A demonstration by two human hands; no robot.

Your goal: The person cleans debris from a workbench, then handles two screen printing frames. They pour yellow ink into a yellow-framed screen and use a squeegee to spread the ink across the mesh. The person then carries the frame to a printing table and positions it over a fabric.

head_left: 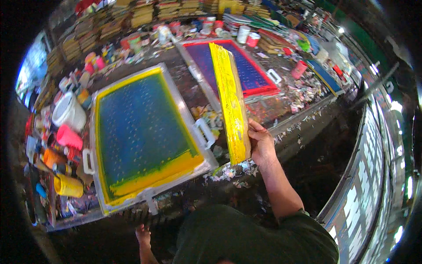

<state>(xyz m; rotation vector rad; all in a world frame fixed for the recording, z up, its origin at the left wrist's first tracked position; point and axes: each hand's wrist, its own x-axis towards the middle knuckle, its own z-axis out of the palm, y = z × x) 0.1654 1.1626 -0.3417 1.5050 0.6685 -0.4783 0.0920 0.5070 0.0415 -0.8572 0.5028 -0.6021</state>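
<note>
In my right hand [261, 143] is a long squeegee [228, 101], its face coated in bright yellow ink and its wooden edge turned to the right. My fingers close on it near its lower end, and it stands nearly upright above the table's front edge. To its left lies a screen printing frame [145, 127] with blue-green mesh, yellow ink round the border and a thick yellow band along the near end. Low at the left, below the table edge, my left hand [143, 235] hangs in dim light, apart from the frame; its fingers are too dark to make out.
Behind the squeegee lies a second screen frame [202, 61] with red-inked borders. A white bucket [69, 111], a pink cup [69, 137] and a yellow container [68, 185] crowd the left side. Paper scraps [303, 94] litter the right. Stacked boards [143, 15] line the back.
</note>
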